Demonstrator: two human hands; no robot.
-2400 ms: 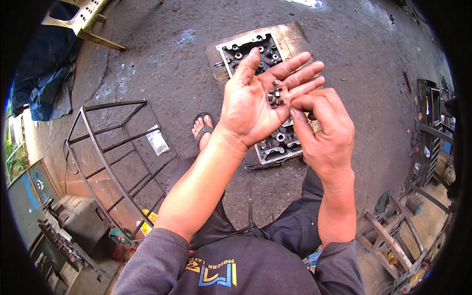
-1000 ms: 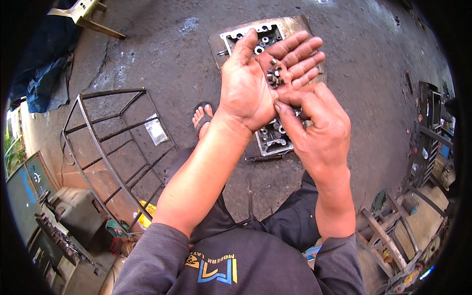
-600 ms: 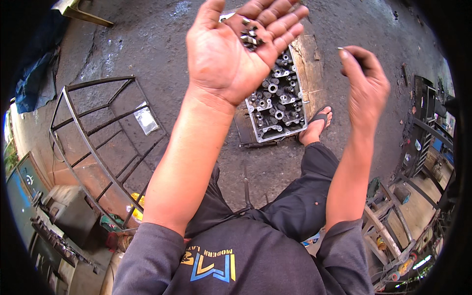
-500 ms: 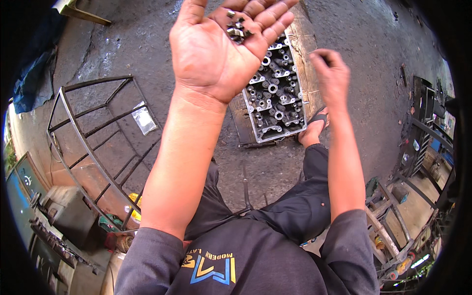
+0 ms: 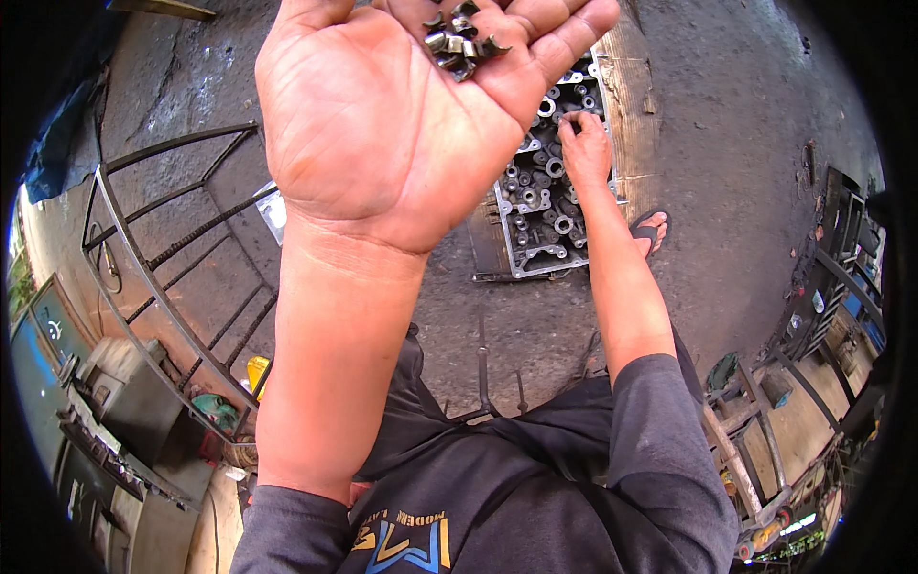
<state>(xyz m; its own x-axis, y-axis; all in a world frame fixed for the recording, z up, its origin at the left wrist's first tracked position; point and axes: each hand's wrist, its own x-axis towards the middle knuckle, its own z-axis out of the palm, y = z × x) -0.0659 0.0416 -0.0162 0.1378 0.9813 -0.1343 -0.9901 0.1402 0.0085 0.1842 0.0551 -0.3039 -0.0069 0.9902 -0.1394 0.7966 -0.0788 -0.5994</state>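
My left hand [image 5: 368,129] lies palm up near the top of the view, fingers stretched out. In its palm rests a small heap of valve collets [image 5: 461,44], little curved metal pieces, some dark and some shiny. Beyond it on the right, my right hand [image 5: 586,153] is over an engine cylinder head [image 5: 529,196], with thumb and index finger pinched together. Whatever is between those fingertips is too small to make out. My left hand and forearm hide part of the scene behind them.
Wooden board [image 5: 629,105] lies under the cylinder head on the dark floor. A welded metal frame [image 5: 153,258] stands at left, near a pale packet [image 5: 272,212]. My sandalled foot [image 5: 652,231] is right of the cylinder head. Metal racks [image 5: 830,258] line the far right.
My right hand has moved left from beside the cylinder head to over it, fingers pinched. The left hand, still bearing the collets, looks larger and sits farther left in view.
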